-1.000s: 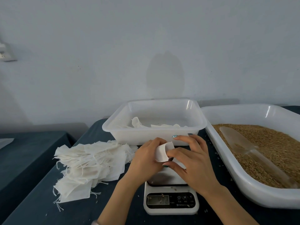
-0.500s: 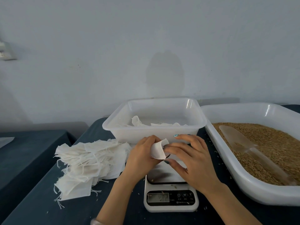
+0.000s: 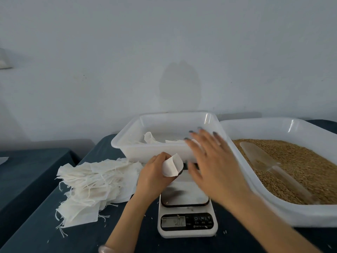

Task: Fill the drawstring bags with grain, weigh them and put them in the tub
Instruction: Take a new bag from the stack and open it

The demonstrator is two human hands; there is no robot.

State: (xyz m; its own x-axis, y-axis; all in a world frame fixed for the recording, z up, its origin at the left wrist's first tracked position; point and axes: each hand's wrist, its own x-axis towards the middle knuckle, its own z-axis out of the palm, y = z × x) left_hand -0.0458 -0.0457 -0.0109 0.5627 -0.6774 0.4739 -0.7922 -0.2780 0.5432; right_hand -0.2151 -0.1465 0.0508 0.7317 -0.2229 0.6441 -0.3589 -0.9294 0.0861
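Note:
My left hand [image 3: 155, 174] grips a small white drawstring bag [image 3: 172, 165] with its mouth held open, just above the far edge of the white kitchen scale [image 3: 186, 207]. My right hand [image 3: 209, 157] hovers with fingers spread and blurred between the bag and the grain tray, holding nothing. A white tub [image 3: 127, 143] behind the scale holds a few white bags [image 3: 151, 138]. The large white tray [image 3: 291, 214] on the right is full of brown grain [image 3: 300, 161], with a clear plastic scoop [image 3: 264, 165] lying in it.
A heap of empty white drawstring bags [image 3: 94, 185] lies left of the scale on the dark blue table [image 3: 36, 230]. Loose grains are scattered around the scale. A second dark table [image 3: 27, 170] stands at the far left. A pale wall rises behind.
My right hand has let go of the bag and swung up and to the right, fingers spread. My left hand keeps the bag, now opened wider.

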